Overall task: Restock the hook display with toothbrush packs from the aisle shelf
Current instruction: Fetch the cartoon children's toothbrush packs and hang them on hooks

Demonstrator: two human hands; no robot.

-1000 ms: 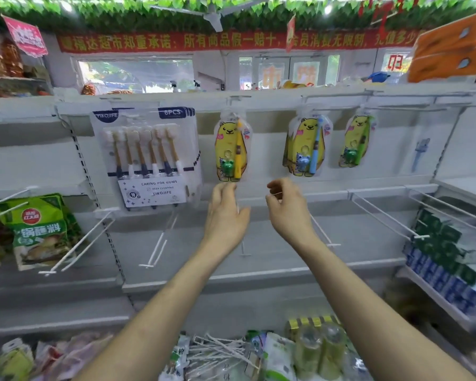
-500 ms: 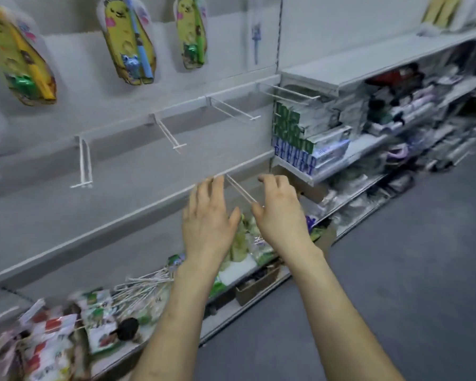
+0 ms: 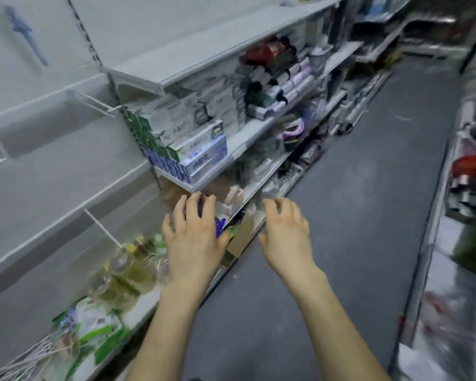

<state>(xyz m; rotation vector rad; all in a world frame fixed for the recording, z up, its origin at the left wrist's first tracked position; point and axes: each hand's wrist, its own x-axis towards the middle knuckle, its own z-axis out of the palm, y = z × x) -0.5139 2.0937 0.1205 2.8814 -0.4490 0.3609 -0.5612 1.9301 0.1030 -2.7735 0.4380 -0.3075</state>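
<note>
My left hand (image 3: 194,237) and my right hand (image 3: 285,232) are both held out in front of me over the aisle's lower shelf edge, fingers spread and loosely bent, holding nothing. The white hook display panel (image 3: 39,171) fills the left, with bare wire hooks (image 3: 94,101) sticking out. One blue toothbrush pack (image 3: 25,34) hangs at the upper left. The aisle shelf (image 3: 231,144) to the right carries stacked boxes (image 3: 193,144) and blurred packaged goods.
Bottles (image 3: 127,265) and green packs (image 3: 94,334) lie on the bottom shelf at the left. A cardboard box (image 3: 241,237) stands at the shelf's foot. The grey aisle floor (image 3: 368,215) runs ahead, with another shelving row (image 3: 465,188) along the right.
The view has swung right and down, away from the hanging yellow packs toward the aisle shelf. Both hands stayed out in front and empty, now spread a little further apart.
</note>
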